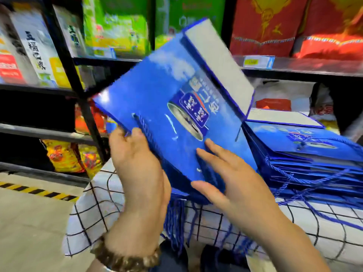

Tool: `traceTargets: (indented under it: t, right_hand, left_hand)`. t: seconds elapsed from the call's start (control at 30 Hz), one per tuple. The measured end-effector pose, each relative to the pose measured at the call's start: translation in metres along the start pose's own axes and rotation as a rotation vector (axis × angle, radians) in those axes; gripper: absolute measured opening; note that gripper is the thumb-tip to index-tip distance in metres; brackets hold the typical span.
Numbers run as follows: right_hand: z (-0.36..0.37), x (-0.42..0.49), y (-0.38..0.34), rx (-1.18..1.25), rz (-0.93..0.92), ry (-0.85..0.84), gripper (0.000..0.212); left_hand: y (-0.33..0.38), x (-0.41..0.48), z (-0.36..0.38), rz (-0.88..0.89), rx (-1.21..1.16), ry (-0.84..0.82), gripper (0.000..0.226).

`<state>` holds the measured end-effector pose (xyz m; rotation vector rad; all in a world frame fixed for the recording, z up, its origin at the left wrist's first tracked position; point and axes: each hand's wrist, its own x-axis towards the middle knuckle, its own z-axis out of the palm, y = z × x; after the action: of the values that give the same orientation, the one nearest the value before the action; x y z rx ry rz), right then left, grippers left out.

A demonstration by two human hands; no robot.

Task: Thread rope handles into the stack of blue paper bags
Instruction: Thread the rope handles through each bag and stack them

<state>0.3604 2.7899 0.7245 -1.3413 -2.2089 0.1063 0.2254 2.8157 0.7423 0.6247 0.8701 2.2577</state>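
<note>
- Now I am watching the left hand (pixel 137 165) gripping the blue paper bag (pixel 157 99) by its lower left edge, thumb lying on the front, the other fingers hidden behind.
- A rope handle (pixel 146 127) is running down the bag's face just beside that thumb.
- The right hand (pixel 231 183) is resting flat on the bag's lower right corner, fingers straight and spread, gripping nothing.
- The bag is tilting across the middle of the frame, above a checked cloth (pixel 102 209).
- At the right, the stack of bags (pixel 306 154) is lying on the cloth, ropes trailing out.
- Loose ropes (pixel 174 222) are hanging at the bottom centre.
</note>
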Motion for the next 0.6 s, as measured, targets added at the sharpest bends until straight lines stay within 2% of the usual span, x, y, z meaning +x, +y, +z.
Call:
traceTargets:
  t: [0.07, 0.1, 0.2, 0.4, 0.43, 0.53, 0.6]
  right_hand:
    - [-0.004, -0.007, 0.011, 0.001, 0.079, -0.142, 0.079]
    - [-0.006, -0.010, 0.017, -0.032, 0.090, -0.191, 0.078]
    - [-0.009, -0.013, 0.023, -0.117, 0.086, -0.275, 0.058]
    - [-0.003, -0.009, 0.034, -0.149, 0.078, -0.293, 0.049]
    - [-0.002, -0.009, 0.037, -0.144, 0.080, -0.288, 0.049]
    - [0.003, -0.010, 0.043, -0.079, 0.083, -0.242, 0.049]
    - [0.005, -0.011, 0.048, -0.015, 0.087, -0.185, 0.049]
  left_hand:
    - [-0.014, -0.017, -0.004, -0.109, 0.050, -0.003, 0.018]
    - [-0.021, -0.021, -0.008, -0.174, 0.057, 0.005, 0.019]
    - [-0.023, -0.029, -0.012, -0.359, 0.066, 0.013, 0.023]
    - [0.011, -0.040, -0.034, -0.743, 0.144, -0.326, 0.026]
    - [0.018, -0.043, -0.039, -0.795, 0.143, -0.337, 0.033]
    - [0.032, -0.048, -0.049, -0.835, 0.204, -0.344, 0.086]
    - [0.037, -0.050, -0.049, -0.781, 0.315, -0.408, 0.079]
